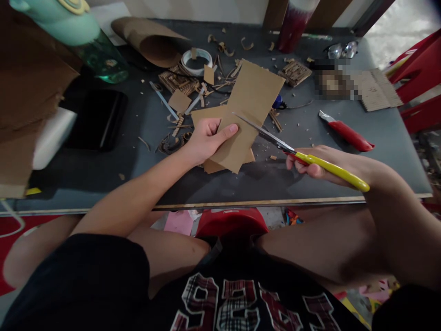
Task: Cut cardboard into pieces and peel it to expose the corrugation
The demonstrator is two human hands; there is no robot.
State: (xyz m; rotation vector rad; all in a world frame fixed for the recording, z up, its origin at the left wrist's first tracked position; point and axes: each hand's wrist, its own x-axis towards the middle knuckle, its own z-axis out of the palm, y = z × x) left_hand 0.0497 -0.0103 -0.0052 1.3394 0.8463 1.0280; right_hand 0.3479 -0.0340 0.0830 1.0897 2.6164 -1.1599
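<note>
My left hand point(211, 139) grips a flat piece of brown cardboard point(257, 89), thumb on top and fingers hidden beneath. More cardboard pieces point(215, 166) show under it. My right hand point(312, 162) is wrapped around a pair of scissors point(272, 136) with yellow and red handles. The blades point left, look closed or nearly so, and their tip lies over the cardboard just beyond my left thumb. I cannot tell whether the tip touches the surface. To the right of the scissors lies a red utility knife point(346, 132).
Cardboard scraps, a roll of white tape point(197, 61) and glue sticks point(163, 101) lie behind my left hand. On the left stand a green bottle point(99, 50), a black case point(96, 120) and a cardboard box point(24, 105). Glasses point(342, 50) and a red bottle point(296, 25) are at the back.
</note>
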